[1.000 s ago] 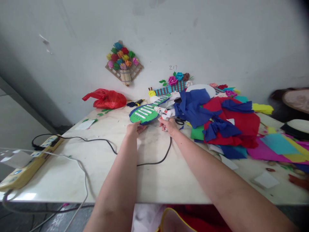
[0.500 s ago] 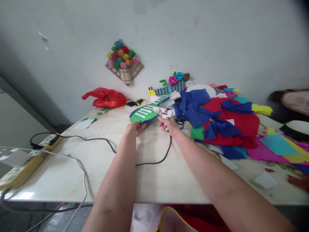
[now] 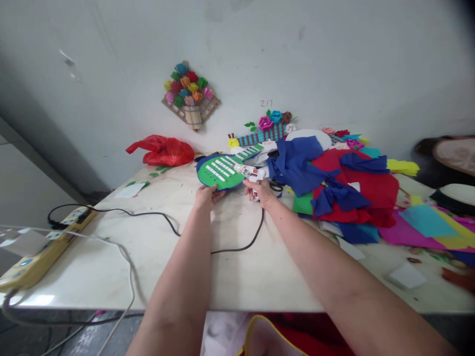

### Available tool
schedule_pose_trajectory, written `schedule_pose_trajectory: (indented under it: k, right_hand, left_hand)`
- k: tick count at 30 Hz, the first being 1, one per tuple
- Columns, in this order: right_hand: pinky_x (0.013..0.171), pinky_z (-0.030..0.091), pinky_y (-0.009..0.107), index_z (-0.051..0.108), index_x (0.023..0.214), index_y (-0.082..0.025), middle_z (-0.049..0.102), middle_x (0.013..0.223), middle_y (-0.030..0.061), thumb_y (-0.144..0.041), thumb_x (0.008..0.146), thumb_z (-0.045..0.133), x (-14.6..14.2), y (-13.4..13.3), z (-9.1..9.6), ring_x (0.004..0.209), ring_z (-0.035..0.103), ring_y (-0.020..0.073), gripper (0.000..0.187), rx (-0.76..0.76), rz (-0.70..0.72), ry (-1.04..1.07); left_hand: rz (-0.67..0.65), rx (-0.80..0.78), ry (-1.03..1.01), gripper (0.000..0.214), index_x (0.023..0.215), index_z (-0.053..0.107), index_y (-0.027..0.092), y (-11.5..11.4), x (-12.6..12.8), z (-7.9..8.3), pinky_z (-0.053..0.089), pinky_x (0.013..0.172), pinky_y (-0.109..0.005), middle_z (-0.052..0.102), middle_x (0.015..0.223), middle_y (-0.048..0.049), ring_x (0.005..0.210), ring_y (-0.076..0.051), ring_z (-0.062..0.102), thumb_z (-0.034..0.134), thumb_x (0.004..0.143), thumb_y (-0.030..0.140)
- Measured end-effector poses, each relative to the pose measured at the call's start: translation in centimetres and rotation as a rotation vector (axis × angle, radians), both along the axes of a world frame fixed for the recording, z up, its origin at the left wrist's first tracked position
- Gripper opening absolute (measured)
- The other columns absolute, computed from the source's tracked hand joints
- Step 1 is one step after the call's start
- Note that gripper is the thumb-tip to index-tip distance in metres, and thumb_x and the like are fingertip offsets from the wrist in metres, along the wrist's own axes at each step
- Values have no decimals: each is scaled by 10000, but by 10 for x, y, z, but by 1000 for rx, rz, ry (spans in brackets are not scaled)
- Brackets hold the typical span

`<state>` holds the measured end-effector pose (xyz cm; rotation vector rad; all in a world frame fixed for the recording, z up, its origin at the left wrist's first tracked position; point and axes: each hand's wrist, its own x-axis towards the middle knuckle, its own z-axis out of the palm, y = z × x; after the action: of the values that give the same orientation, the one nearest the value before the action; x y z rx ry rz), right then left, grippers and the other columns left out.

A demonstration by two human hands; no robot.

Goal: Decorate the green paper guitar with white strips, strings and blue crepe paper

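Green cutout (image 3: 219,172) clamped in left fingers (image 3: 216,197), glue gun (image 3: 255,172) in right fingers (image 3: 250,189), sheets (image 3: 301,163) alongside

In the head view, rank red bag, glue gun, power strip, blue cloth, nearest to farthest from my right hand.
1. Glue gun, in the right hand
2. Blue cloth, just right
3. Red bag, back left
4. Power strip, far left

Shows a bare left hand (image 3: 207,197) and a bare right hand (image 3: 261,192), with a bare left forearm (image 3: 185,264) and right forearm (image 3: 322,262) behind, slim at the wrists and broadening farther back. Seems to wear, low in view between the forearms, red cloth (image 3: 319,338) beside a pale panel (image 3: 269,342) bordered by a curved yellow trim (image 3: 252,328), with white fabric (image 3: 222,333) alongside. Hard to tell exactly which garment.
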<state>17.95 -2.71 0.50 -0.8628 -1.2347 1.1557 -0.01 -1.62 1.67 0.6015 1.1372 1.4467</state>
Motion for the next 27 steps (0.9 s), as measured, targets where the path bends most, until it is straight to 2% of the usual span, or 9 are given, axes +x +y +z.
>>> schedule_pose_trajectory:
  k: [8,14,21,27]
  right_hand:
    - [280,289,195,546,630,-137,547,436,-31,-404,608,644,1,-1,2,260,376,54,285,12,11,-8]
    - [284,303,195,537,671,-143,557,446,-30,-414,613,639,1,-3,3,261,375,56,295,-1,18,-34]
    - [278,280,186,572,797,-134,546,437,-43,-413,613,639,-1,-10,8,265,364,53,341,11,47,-136]
    - [279,277,193,574,782,-128,552,448,-33,-428,618,632,-2,-12,10,263,352,51,347,19,82,-210]
  left_hand:
    - [125,259,40,363,715,377,171,3,-4,-11,538,545,-327,528,526,50,456,-120,573,708,568,161]
    - [194,371,11,405,720,377,175,4,-7,-11,531,564,-346,501,493,76,411,-88,527,729,522,211]
    - [214,438,-42,414,716,376,182,6,-12,-13,522,608,-346,454,453,107,393,-58,478,732,511,235]
    - [204,447,-74,422,703,379,184,5,-12,-13,521,605,-346,448,441,106,392,-50,455,743,495,227]
